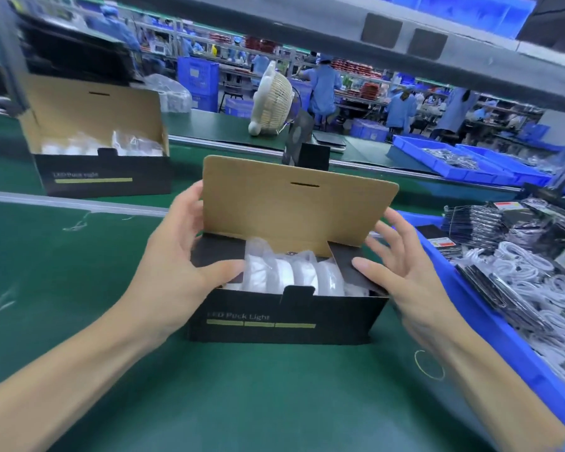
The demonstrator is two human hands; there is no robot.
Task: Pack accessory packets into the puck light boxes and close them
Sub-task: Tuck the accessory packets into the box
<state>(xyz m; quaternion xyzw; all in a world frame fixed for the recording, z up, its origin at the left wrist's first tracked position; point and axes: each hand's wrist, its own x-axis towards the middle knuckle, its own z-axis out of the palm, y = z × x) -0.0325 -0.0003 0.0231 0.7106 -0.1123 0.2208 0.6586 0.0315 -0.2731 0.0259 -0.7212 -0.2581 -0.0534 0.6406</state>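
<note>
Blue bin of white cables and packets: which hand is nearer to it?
Right. The right hand hovers at the box's right end, beside the blue bin. The left hand is at the box's far end.

Between the hands, the matt black cardboard box (pixel 284 316) shows a raw brown paper lid; inside, white pucks (pixel 294 272) sit in glossy clear film. Right of the right hand (pixel 402 272), a smooth blue plastic bin (pixel 490 327).

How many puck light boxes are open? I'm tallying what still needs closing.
2: one box between the hands, lid up; another at far left on the belt. Others may be hidden.
</note>
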